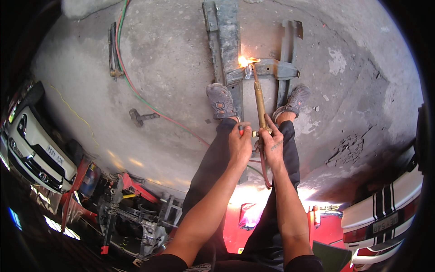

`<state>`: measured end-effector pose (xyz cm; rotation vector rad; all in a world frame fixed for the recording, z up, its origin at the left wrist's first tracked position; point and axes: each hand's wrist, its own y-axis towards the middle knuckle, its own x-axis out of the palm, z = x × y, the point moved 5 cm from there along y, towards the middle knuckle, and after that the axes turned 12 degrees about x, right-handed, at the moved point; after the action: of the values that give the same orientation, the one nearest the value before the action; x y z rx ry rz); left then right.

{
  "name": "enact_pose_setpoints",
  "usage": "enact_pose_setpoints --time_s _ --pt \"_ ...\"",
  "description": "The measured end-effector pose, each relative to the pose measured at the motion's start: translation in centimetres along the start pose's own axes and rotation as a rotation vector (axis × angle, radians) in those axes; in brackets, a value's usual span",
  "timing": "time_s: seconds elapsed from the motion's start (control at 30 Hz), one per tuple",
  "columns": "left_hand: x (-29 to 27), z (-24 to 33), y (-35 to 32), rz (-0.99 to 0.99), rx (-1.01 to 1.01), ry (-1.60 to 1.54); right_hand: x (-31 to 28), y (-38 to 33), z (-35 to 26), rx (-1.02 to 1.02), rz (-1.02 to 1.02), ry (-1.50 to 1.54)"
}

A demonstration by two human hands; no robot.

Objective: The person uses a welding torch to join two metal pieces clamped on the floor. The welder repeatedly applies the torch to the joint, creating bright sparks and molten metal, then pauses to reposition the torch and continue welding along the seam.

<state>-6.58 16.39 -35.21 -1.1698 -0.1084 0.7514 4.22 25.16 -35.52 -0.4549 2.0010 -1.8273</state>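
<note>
Head view. A long brass cutting torch (260,102) is held in both hands, its long axis running almost straight away from the body — handle near, tip far. The right hand (273,146) is wrapped around the torch handle at its near end; the left hand (239,145) lies just beside it, its fingertips pinched on a small red-capped valve knob (241,130) at the handle base. The lit tip meets a bright orange flame (245,60) at the joint of a grey, rusted steel frame (229,45) lying flat on the concrete floor (172,59), ahead of the hands and between two worn grey shoes (220,100). Both hands are equally near the handle; the flame lies well beyond them. Paired red and green gas hoses (136,90) trail across the floor to the left — a white car (36,145) stands at the left edge, another at the lower right.
</note>
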Motion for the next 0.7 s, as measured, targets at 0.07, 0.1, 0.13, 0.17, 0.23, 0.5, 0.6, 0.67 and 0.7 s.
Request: enact_pose_setpoints --time_s 0.07,0.1,0.13,0.17,0.23,0.5,0.6,0.67,0.7 --pt "0.1 0.0 0.0 -0.001 0.006 -0.012 -0.2 0.2 0.2 0.001 -0.003 0.001" --pt "0.2 0.0 0.0 -0.001 0.007 -0.022 -0.2 0.3 0.3 0.001 -0.004 0.002" --pt "0.2 0.0 0.0 0.001 0.007 -0.031 -0.2 0.2 0.2 0.004 -0.007 0.007" --pt "0.1 0.1 -0.1 0.002 0.005 -0.032 -0.1 0.1 0.1 0.008 -0.01 0.013" --pt "0.2 0.2 -0.1 0.001 0.0 -0.036 -0.1 0.1 0.1 0.001 -0.017 0.018" --pt "0.4 0.1 -0.1 0.009 0.008 -0.055 -0.3 0.9 0.6 -0.005 -0.032 -0.005" --pt "0.3 0.4 -0.1 0.049 0.003 -0.074 0.1 0.2 -0.3 0.012 -0.011 0.046" --pt "0.3 0.5 -0.2 0.065 0.002 -0.083 0.0 0.1 -0.7 0.007 0.007 0.041" --pt "0.3 0.4 -0.2 0.064 0.004 -0.085 0.0 0.1 -0.8 0.005 0.016 0.039"
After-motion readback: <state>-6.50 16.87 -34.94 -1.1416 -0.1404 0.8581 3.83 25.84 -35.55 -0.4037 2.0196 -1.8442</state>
